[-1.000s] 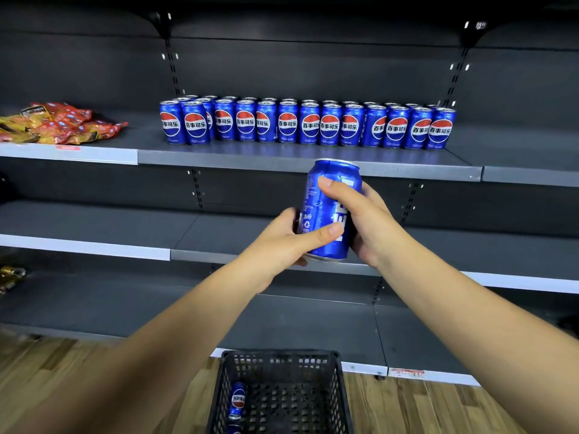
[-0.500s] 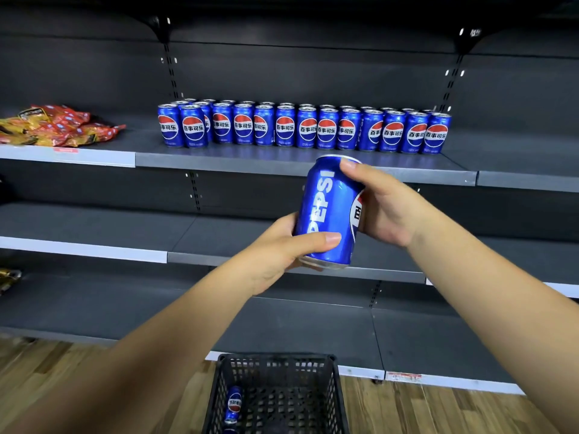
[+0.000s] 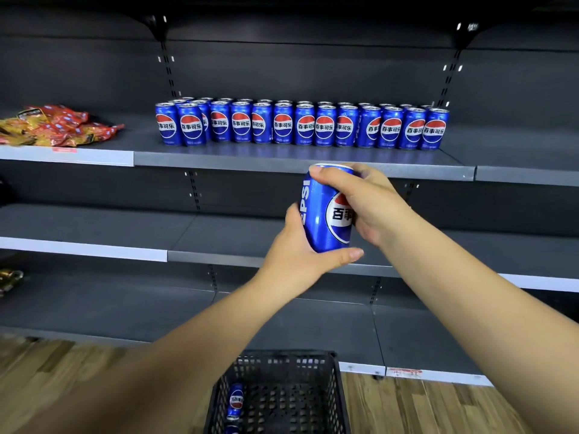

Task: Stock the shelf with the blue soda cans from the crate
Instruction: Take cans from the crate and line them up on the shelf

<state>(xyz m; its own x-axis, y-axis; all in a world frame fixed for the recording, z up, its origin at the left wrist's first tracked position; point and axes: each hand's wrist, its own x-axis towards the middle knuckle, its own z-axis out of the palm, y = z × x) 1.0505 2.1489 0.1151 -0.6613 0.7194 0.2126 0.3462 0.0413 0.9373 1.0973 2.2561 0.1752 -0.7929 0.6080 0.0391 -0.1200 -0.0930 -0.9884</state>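
Note:
A blue soda can (image 3: 322, 211) is held upright in mid-air in front of the shelving, its round logo facing me. My left hand (image 3: 297, 255) cups its bottom with the thumb under the base. My right hand (image 3: 369, 205) grips the top and right side, fingers curled over the rim. Several blue cans (image 3: 300, 125) stand in rows on the upper shelf (image 3: 282, 161), above and behind the held can. A black mesh crate (image 3: 282, 393) sits on the floor below, with a can (image 3: 235, 400) lying at its left wall.
Red and yellow snack bags (image 3: 56, 125) lie at the left of the upper shelf. The shelf to the right of the can rows is bare, as are the two lower grey shelves (image 3: 94, 223). Wooden floor runs along the bottom.
The held can has turned so its round logo faces me. My right hand has come further over the top, and the can sits slightly further right and lower against the shelf edge.

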